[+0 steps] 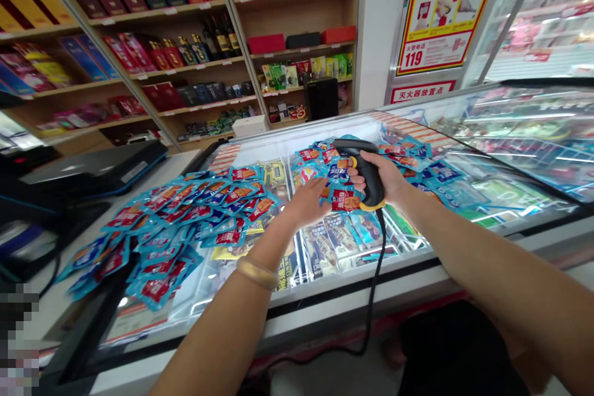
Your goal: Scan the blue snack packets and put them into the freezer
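Note:
My right hand (383,176) is wrapped round the handle of a black and yellow barcode scanner (371,179), its head pointing left over the snack packets. Close to it on the left, my left hand (306,203) reaches over the glass with fingers spread, touching or just above small blue and red packets (346,199). Whether it grips one is not visible; it looks open. A large heap of similar packets (185,204) lies on the glass to the left, and more packets (436,170) lie right of the scanner. A bracelet (257,273) is on my left wrist.
The packets lie on a glass-topped freezer (325,294) with wrapped goods inside. The scanner's black cable (372,297) hangs over its front edge. A black device (111,167) stands at the left. Shelves (185,9) with boxes and bottles are behind; a white box (250,126) sits beyond the freezer.

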The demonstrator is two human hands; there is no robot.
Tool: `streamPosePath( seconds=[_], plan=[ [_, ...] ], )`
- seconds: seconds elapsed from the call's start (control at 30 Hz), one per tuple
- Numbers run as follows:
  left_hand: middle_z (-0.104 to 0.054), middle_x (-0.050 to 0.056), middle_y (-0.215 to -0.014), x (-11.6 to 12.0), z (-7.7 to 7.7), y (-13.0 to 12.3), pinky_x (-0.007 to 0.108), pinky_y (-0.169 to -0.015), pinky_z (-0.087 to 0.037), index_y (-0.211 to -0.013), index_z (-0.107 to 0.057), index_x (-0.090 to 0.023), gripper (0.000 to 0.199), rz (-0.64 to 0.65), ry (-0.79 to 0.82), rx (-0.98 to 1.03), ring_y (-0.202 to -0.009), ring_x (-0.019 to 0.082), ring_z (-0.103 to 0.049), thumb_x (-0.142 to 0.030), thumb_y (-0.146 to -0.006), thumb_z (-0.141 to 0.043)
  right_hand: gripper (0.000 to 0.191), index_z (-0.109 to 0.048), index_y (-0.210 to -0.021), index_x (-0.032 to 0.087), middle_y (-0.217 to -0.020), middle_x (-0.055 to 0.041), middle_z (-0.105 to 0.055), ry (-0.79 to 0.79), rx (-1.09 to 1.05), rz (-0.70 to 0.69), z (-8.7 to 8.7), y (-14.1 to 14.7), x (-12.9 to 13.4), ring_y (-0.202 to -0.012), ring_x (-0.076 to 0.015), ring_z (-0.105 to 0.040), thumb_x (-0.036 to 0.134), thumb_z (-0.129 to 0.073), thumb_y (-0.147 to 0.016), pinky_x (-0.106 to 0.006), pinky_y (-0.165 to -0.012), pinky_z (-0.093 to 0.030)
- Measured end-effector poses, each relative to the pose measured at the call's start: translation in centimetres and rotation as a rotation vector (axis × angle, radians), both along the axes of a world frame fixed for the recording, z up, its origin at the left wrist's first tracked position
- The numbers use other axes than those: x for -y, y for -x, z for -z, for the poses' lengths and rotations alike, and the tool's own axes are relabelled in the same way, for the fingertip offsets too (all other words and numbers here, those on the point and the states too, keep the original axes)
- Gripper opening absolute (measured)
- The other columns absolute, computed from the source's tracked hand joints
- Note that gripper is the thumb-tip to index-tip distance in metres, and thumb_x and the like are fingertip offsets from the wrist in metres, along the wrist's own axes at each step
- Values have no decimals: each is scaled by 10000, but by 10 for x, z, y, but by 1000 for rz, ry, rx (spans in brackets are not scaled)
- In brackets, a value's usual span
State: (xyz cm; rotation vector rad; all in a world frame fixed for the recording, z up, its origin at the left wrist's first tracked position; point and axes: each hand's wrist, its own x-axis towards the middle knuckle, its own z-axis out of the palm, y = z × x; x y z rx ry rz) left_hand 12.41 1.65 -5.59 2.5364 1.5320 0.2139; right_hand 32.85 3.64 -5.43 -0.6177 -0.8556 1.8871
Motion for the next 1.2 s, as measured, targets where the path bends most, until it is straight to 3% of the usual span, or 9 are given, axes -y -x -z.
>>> streamPosePath(
  seconds=[0.13, 0.3, 0.47, 0.57, 0.67, 0.73, 0.9, 1.1, 1.2],
  plan=[
    [-467, 140, -1492, -1, 1, 9, 422, -1153, -349, -1413, -469, -144, 584, 9, -47, -27, -1380, 280, -433, -210, -835, -520, 206, -571, -848, 158, -630, 0, -521, -23, 8, -5, -2, 6, 2, -475, -87, -428, 362, -596, -838, -183, -406, -394],
    [-651, 126, -1230, -3, 6, 29, 404, -1022, -459, -1225, -638, -167, 408, -59, -172, 35, -1142, 275, -608, -219, -826, -572, 222, -550, -810, 159, -633, -2, -529, -16, 51, -33, -2, 7, 5, -471, -81, -434, 372, -612, -824, -181, -408, -393],
    [-713, 113, -955, -6, 5, 34, 376, -880, -516, -1015, -699, -147, 292, -340, -247, 301, -944, 251, -668, -302, -907, -477, 226, -553, -853, 161, -644, 2, -531, -23, 53, -60, -2, 9, 7, -480, -86, -442, 368, -637, -814, -194, -425, -393],
    [-687, 61, -758, -7, 6, 30, 354, -758, -557, -896, -685, -147, 297, -446, -146, 606, -799, 227, -670, -376, -893, -496, 246, -556, -846, 158, -656, -4, -536, -38, 80, -93, -1, 10, 10, -485, -88, -441, 383, -646, -807, -205, -436, -396],
    [-628, 7, -665, -7, 10, 23, 326, -625, -579, -847, -667, -151, 251, -451, 98, 930, -633, 173, -630, -375, -858, -554, 266, -551, -818, 157, -662, -7, -535, -43, 119, -136, 0, 12, 12, -484, -87, -438, 400, -658, -795, -211, -440, -395],
    [-582, -24, -624, -6, 12, 20, 323, -585, -585, -811, -654, -156, 211, -459, 189, 1035, -552, 138, -583, -354, -839, -587, 268, -546, -815, 160, -666, -6, -532, -46, 124, -170, 1, 13, 13, -486, -88, -437, 402, -661, -792, -215, -444, -396],
    [-510, -55, -553, -6, 13, 19, 318, -557, -588, -739, -630, -166, 182, -482, 185, 1053, -512, 125, -563, -325, -823, -600, 266, -557, -848, 165, -681, -5, -532, -58, 126, -236, 3, 14, 14, -492, -93, -438, 410, -654, -807, -224, -446, -403],
    [-564, -42, -582, -6, 12, 17, 333, -596, -602, -774, -630, -164, 166, -512, 226, 1085, -583, 153, -625, -327, -807, -615, 289, -567, -845, 160, -667, -3, -529, -58, 153, -255, 3, 14, 14, -485, -93, -435, 434, -652, -811, -225, -441, -415],
    [-497, -65, -529, -5, 12, 18, 334, -615, -604, -781, -626, -167, 205, -500, 220, 1089, -548, 137, -587, -368, -780, -660, 293, -562, -841, 160, -674, 1, -530, -62, 151, -250, 3, 15, 15, -486, -89, -436, 435, -657, -810, -223, -441, -414]
  ],
)
